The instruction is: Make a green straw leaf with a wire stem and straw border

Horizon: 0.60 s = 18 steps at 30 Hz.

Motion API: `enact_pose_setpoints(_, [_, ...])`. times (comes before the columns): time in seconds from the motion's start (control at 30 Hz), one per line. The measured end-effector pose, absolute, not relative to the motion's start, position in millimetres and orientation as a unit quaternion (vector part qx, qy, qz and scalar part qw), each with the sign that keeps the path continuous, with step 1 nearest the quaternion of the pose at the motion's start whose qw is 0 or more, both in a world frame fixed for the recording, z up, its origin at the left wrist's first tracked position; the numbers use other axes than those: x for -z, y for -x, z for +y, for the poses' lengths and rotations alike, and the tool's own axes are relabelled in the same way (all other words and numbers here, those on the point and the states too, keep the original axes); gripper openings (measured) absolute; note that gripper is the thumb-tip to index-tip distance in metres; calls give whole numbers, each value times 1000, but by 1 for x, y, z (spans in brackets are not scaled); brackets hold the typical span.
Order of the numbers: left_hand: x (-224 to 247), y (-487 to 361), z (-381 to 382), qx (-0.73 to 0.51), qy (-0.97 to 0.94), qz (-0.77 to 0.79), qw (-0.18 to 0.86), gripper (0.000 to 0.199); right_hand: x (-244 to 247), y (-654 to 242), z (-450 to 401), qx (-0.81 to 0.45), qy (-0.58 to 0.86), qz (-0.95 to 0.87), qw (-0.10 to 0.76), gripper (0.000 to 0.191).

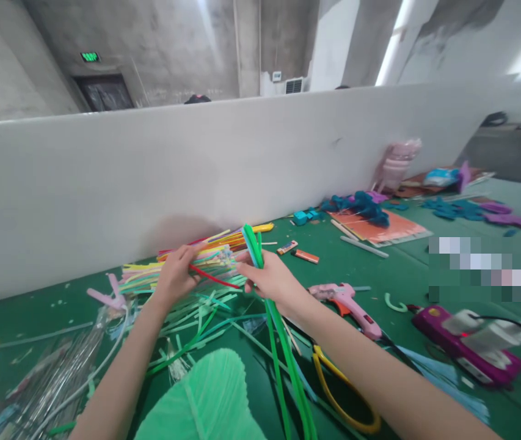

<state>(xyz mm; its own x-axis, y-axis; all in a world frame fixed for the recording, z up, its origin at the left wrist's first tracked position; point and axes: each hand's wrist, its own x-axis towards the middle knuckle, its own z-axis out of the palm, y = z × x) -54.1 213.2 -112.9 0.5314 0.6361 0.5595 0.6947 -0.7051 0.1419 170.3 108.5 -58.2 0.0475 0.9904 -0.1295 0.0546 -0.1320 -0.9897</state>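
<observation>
My right hand (272, 278) is closed round a bunch of green pipe cleaners (287, 360), whose top ends stick up above the fingers while the long ends hang toward me. A red pipe cleaner (214, 277) runs from the fingers of my left hand (178, 272), which look closed on its left end. Beneath and behind both hands lies a pile of pipe cleaners (143, 278) in yellow, pink, pale green and other colours. Nearest to me is a fuzzy green leaf (200, 397) with a raised middle rib.
To the right lie a pink glue gun (347, 302), yellow-handled scissors (322, 373), an orange lighter (306, 256) and a magenta power strip (466, 348) with plugs. Metallic wires (63, 366) lie at left. A white partition (104, 195) stands behind, with orange sheets (379, 229) near it.
</observation>
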Motion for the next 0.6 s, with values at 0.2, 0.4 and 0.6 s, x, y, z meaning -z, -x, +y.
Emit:
enact_pose_setpoints(0.2, [121, 56, 210, 308, 871, -376, 69, 47, 71, -161, 142, -424, 574, -535, 453, 5])
enact_pose_setpoints(0.4, [125, 57, 208, 320, 863, -383, 84, 38, 76, -166, 144, -405, 578, -557, 436, 7])
enact_pose_setpoints(0.6, [125, 60, 208, 339, 857, -376, 99, 33, 70, -167, 135, -396, 577, -555, 450, 9])
